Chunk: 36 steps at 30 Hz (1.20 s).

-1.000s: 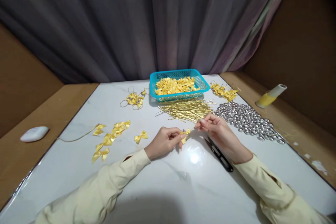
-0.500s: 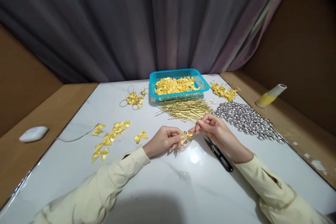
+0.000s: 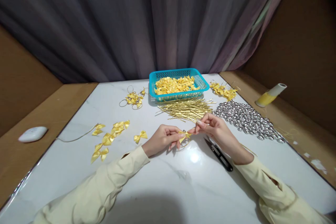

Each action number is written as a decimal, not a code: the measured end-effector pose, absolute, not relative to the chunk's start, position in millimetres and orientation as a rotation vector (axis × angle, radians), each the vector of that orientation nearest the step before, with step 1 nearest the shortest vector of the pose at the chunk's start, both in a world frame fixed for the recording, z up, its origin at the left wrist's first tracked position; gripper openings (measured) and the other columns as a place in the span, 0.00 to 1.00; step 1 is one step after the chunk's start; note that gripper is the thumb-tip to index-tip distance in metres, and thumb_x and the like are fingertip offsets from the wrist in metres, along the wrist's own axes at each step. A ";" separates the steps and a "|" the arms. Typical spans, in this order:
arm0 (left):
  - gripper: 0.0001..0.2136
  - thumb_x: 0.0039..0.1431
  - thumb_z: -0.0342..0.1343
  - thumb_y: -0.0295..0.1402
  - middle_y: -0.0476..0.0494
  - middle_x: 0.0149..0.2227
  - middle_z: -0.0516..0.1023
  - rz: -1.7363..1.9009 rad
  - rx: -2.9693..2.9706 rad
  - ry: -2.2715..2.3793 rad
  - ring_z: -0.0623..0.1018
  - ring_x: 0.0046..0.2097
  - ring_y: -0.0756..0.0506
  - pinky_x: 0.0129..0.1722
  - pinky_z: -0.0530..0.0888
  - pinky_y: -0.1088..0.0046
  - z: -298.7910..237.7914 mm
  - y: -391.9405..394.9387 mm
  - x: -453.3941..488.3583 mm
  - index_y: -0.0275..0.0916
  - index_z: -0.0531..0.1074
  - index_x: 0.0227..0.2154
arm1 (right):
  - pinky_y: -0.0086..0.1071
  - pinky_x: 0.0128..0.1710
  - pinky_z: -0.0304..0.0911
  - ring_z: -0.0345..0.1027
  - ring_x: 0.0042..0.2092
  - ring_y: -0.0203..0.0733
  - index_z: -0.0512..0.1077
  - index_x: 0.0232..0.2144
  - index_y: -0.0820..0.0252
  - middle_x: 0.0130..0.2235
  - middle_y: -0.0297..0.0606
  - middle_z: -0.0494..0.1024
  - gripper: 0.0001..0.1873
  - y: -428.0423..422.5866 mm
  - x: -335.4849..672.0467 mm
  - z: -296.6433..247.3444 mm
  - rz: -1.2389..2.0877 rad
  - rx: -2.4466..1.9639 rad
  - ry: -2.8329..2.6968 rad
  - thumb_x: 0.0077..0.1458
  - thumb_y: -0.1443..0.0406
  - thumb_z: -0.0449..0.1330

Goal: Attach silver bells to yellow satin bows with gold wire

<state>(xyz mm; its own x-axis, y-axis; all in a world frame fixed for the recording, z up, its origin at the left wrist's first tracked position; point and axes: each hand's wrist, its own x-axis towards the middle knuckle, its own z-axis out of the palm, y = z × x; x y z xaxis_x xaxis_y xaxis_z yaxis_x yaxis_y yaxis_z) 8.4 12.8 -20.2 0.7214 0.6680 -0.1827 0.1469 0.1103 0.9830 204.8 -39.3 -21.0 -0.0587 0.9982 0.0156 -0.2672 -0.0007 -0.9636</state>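
My left hand is closed, pinching a yellow ribbon bow between thumb and fingers. A thin round loop hangs below the bow, and a small silver bead shows at its top. My right hand is closed in a pinch just right of the bow, its fingertips touching the bow's edge; whatever lies between them is too small to make out. A thin tan strand shows beside my right wrist. Black thread snips lie on the table under my right hand.
Behind my hands are a blue basket of yellow bows, gold twist ties and a pile of silver beads. Loose bows lie left, looped bows farther back. A white mouse-like object and a yellow-white tube stand at the sides.
My left hand and the bow have shifted very slightly away and left. A tan strand now shows beside my right wrist. Both hands keep their pinch.
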 end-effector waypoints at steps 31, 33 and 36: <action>0.11 0.50 0.57 0.35 0.46 0.18 0.73 0.490 1.377 0.690 0.64 0.15 0.56 0.14 0.61 0.83 -20.5 15.5 9.4 0.29 0.74 0.26 | 0.30 0.27 0.63 0.69 0.29 0.38 0.64 0.26 0.58 0.28 0.38 0.73 0.05 -56.8 191.1 -22.5 0.612 -1.179 -1.590 0.55 0.67 0.53; 0.11 0.51 0.57 0.35 0.46 0.18 0.73 0.491 1.374 0.686 0.64 0.16 0.56 0.14 0.61 0.83 -20.7 15.9 9.2 0.29 0.74 0.27 | 0.30 0.26 0.63 0.69 0.28 0.38 0.64 0.26 0.58 0.27 0.37 0.73 0.05 -56.8 191.0 -21.8 0.594 -1.178 -1.597 0.55 0.67 0.53; 0.11 0.51 0.56 0.35 0.46 0.18 0.73 0.490 1.374 0.686 0.64 0.15 0.56 0.14 0.61 0.82 -21.1 16.3 8.9 0.29 0.74 0.27 | 0.29 0.26 0.63 0.69 0.28 0.37 0.64 0.27 0.58 0.27 0.37 0.73 0.05 -56.8 190.6 -21.2 0.598 -1.170 -1.593 0.55 0.68 0.53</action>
<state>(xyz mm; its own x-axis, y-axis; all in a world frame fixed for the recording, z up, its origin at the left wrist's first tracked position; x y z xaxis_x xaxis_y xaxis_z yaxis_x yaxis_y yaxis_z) 8.9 16.3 -21.1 0.7155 0.6811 -0.1554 0.0739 0.1474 0.9863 190.6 -56.8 -21.2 -0.0009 0.8993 0.4373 0.3893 0.4032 -0.8282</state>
